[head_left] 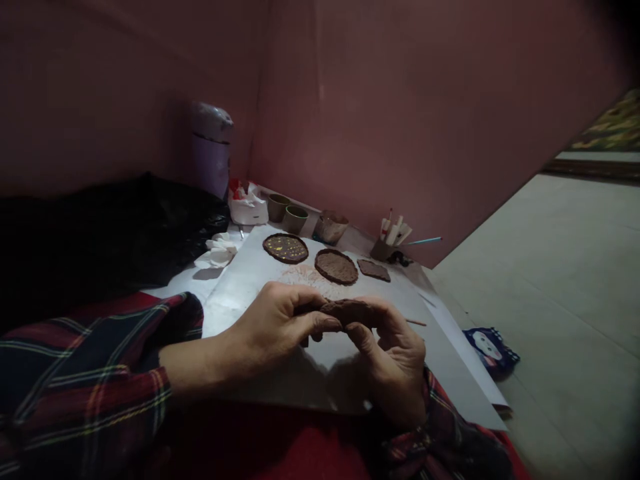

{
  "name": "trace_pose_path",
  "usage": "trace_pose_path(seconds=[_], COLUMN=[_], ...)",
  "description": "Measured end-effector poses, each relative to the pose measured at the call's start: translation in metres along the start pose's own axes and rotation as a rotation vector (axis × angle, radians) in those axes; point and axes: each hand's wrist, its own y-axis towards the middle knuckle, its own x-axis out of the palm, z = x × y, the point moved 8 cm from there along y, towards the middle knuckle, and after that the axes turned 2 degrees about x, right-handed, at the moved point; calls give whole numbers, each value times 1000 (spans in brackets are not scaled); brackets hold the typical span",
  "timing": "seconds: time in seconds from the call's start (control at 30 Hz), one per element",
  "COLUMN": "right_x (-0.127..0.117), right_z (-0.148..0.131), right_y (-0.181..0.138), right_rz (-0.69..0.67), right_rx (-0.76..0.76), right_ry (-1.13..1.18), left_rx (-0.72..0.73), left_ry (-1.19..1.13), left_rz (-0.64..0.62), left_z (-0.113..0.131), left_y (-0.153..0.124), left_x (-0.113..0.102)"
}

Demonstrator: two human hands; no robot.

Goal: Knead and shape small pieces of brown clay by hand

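Note:
A flat piece of brown clay [353, 311] is held up between both hands over the white board [440, 347]. My left hand [280, 323] pinches its left edge between thumb and fingers. On the right edge, my right hand [393, 350] grips it with the thumb in front and the fingers behind. A thin stick [416, 323] shows just past the right hand. Beyond the hands lie a round clay disc with yellow specks [285, 248], a plain round clay disc with a raised rim [337, 267] and a small four-sided clay slab [374, 270].
Behind the discs stand two cups [295, 219], a smeared clear container [331, 227] and a holder with tools [384, 248]. Crumpled tissue [219, 251], a black plastic bag [115, 240] and a purple bottle [212, 157] are at left. A dark blue packet [490, 350] lies right of the board.

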Motion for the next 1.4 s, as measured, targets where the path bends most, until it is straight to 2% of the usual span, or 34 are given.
trace_pose_path(seconds=[0.2,0.33,0.43,0.5,0.63,0.73,0.87,1.07,1.23,1.4], right_x=[-8,-11,-4,4,11,13,9,-10,6,12], right_z=[-3,-10,-25,-34,-41,-37,-36,-21,1,1], right_y=[0,-4,-10,-15,-20,-20,-19,-11,-7,-6], right_rz=[105,121,12,-87,-160,-192,-135,58,-160,-196], right_rx=[-62,-174,-320,-412,-490,-443,-356,-134,36,76], right_ry=[10,-24,-131,-231,-327,-291,-200,-141,-65,-94], left_rx=[68,-21,-157,-183,-137,-143,-120,-63,-48,-44], left_ry=[-105,-211,-391,-520,-650,-701,-718,-724,-705,-665], left_rz=[-34,-65,-191,-262,-216,-165,-96,-164,-154,-156], left_z=[8,-4,-14,-14,-9,-12,-13,-4,-2,-2], left_y=[-2,0,-1,-2,-1,0,1,2,1,1], left_x=[0,4,20,28,25,21,17,24,22,20])
